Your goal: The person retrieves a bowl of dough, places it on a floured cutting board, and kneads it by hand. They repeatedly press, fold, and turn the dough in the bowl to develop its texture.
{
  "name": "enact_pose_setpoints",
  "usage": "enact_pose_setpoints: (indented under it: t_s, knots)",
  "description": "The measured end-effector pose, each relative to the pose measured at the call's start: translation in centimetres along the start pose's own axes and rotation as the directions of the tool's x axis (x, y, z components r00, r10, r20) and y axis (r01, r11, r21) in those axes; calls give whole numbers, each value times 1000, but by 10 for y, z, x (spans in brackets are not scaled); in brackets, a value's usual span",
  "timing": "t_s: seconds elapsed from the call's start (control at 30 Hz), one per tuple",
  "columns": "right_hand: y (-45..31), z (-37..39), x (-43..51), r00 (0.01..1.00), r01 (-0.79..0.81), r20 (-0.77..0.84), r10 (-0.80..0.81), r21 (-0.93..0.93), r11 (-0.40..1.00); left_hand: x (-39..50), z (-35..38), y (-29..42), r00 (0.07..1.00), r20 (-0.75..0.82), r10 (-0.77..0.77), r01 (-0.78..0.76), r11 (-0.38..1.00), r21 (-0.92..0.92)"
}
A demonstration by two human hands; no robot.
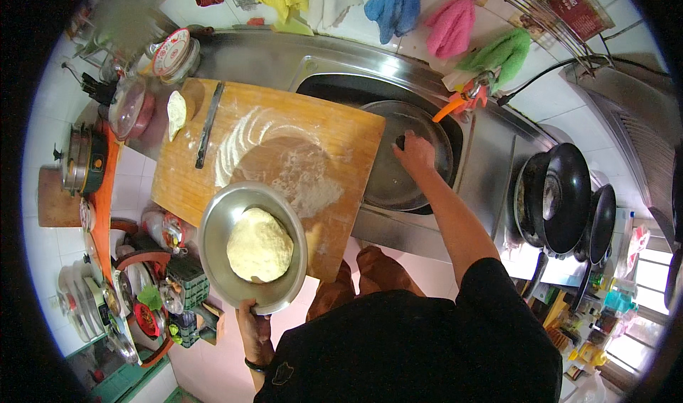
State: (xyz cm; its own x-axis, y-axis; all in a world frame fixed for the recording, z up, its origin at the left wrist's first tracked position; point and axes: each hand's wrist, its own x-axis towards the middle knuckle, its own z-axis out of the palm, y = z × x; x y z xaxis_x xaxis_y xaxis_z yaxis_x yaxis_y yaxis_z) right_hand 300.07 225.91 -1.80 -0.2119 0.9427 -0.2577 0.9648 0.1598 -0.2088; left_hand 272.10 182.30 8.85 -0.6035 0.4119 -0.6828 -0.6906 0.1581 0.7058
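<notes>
My left hand [253, 325] grips the near rim of a stainless steel bowl [213, 243]. A large lump of pale yellow dough [260, 246] rests inside it. The bowl overlaps the near-left edge of a wooden board [341, 136], which is dusted with white flour [235, 141]. Over the sink [459, 163], my right hand [416, 152] has its fingers on the dark knob [400, 142] of a large round lid [384, 184], apparently a see-through pot lid. The lid sits within the sink's basin; what lies under it is hard to make out.
A dark flat blade-like tool [209, 125] and an open flour bag [176, 115] lie on the board's left. Stacked plates [172, 53] stand behind. An orange-tipped faucet [453, 104] reaches over the sink. Black pans [565, 197] stand at right, cloths [392, 8] hang above.
</notes>
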Motion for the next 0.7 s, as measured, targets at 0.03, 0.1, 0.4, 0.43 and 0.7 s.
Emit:
enact_pose_setpoints:
  t_s: [0.03, 0.1, 0.4, 0.43, 0.7]
  knots:
    - [0, 6, 5, 1000, 12, -14, -12, -1, 1000, -1, 1, -1, 1000, -14, -3, 3, 1000, -10]
    - [1, 18, 11, 998, 33, -45, -33, -10, 999, -2, 2, -4, 999, -32, -2, 1, 1000, -17]
    - [-4, 32, 14, 997, 30, 74, -29, -1, 1000, -1, 11, -12, 999, -37, 33, -35, 998, -60]
    - [-3, 30, 13, 996, 38, 83, -38, 8, 999, 0, 13, -12, 998, -52, 47, -50, 996, -71]
    - [32, 19, -46, 988, -92, -100, 118, 233, 968, 14, 23, 6, 992, 68, 102, -101, 995, -18]
